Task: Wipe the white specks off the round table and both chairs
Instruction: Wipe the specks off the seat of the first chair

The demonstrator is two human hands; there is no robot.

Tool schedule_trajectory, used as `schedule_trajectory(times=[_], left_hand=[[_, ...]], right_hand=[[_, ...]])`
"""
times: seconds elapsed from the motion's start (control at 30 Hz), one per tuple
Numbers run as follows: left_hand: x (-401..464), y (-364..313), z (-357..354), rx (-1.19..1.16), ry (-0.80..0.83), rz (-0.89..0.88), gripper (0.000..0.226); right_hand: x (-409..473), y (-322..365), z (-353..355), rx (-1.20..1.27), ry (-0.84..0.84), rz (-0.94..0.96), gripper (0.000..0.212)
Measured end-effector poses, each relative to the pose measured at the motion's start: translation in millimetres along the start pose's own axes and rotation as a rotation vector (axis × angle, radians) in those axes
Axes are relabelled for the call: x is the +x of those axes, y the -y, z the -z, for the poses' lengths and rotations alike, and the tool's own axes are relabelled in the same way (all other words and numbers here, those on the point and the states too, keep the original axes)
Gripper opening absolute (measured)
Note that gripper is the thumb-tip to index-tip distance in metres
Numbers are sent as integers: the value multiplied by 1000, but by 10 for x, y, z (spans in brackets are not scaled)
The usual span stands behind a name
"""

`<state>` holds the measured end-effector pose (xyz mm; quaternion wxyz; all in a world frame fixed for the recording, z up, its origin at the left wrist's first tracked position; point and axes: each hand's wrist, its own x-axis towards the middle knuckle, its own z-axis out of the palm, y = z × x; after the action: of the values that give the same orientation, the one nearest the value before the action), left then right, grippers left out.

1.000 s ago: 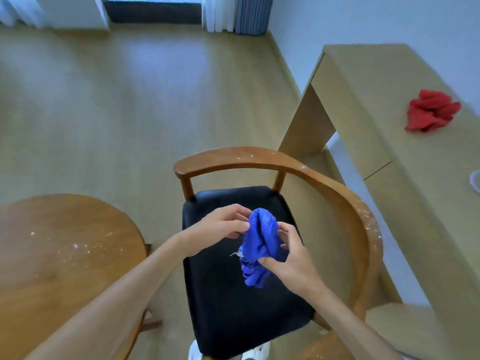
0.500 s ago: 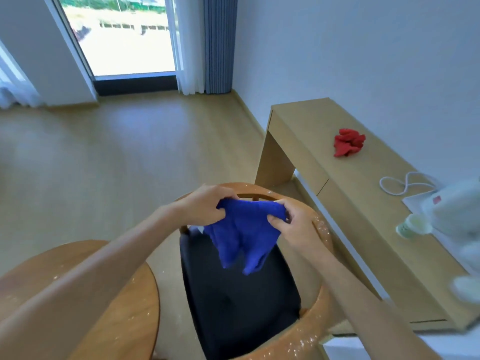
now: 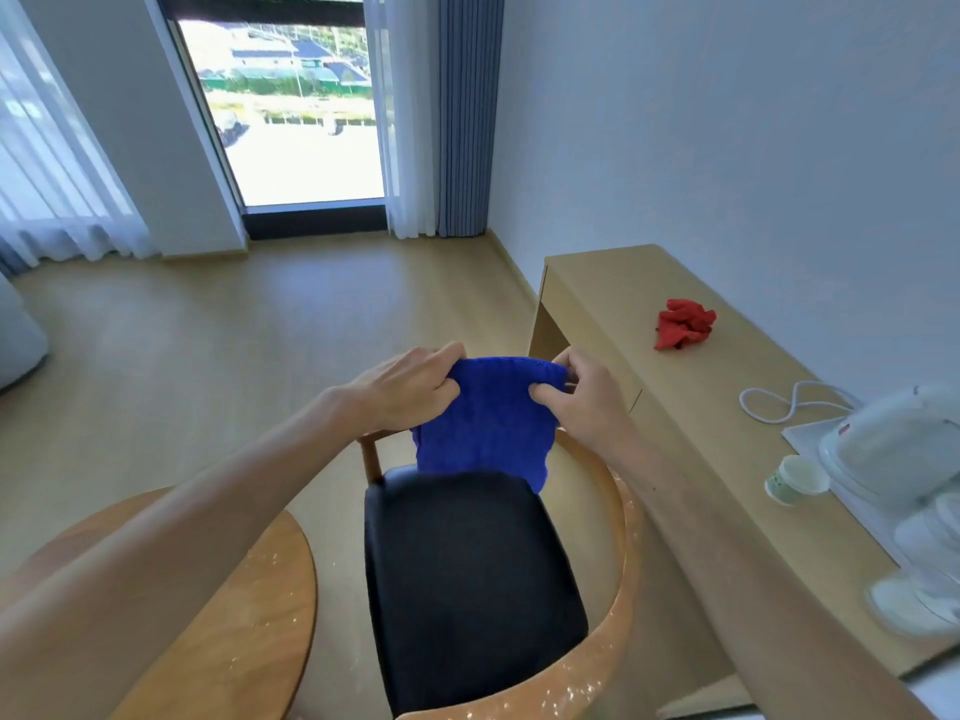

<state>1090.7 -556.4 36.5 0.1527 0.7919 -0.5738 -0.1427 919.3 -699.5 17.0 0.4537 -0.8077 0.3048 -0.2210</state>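
Round table sits bottom left in my view, wood top w/ white specks scattered near its right edge. Just beside it, to the right, is the chair: curved wood back/arm rail wrapping a black seat cushion, rail dotted w/ more white specks, esp. along the near and right side. Only one chair visible from here. Long pale wood desk runs along the right wall, well apart from the table, close to the chair's right side.

Blue cloth hangs in the air above the far end of the chair seat, spread between both hands, lower edge dangling in front of the cushion; can't tell if it touches. Left hand pinches the cloth's top left corner, fingers curled over the edge. Right hand pinches the top right corner, thumb on the near face of the fabric. Both grips clamped on the cloth.

On the desk: blurred white appliance at the near end, white cord looped behind it, red cloth crumpled farther back, small paper cup near the desk's front edge.
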Motion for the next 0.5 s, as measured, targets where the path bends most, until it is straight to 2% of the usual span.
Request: schedule_trajectory(times=[0.13,0.2,0.23,0.3,0.37,0.43,0.5], left_hand=[[-132,-315,-102,103,-91,74,29],[-155,-498,-207,119,-188,196,24],[-145,-598,-263,52,-234,274,19],[-109,-799,-358,-175,-275,476,11],[-115,-992,-383,-548,-272,675,23],[-210,-1162,-339,-1007,-281,747,23],[-364,-1245,-259,-1307,-250,721,16]], right_hand=[[-162,-4,178,29,30,32,17],[-283,-13,242,-16,72,60,17],[-355,-9,244,-33,106,76,16],[-524,0,197,-6,235,84,23],[-665,13,153,27,372,106,47],[-727,-23,161,7,403,162,64],[-744,-86,191,-14,367,196,62]])
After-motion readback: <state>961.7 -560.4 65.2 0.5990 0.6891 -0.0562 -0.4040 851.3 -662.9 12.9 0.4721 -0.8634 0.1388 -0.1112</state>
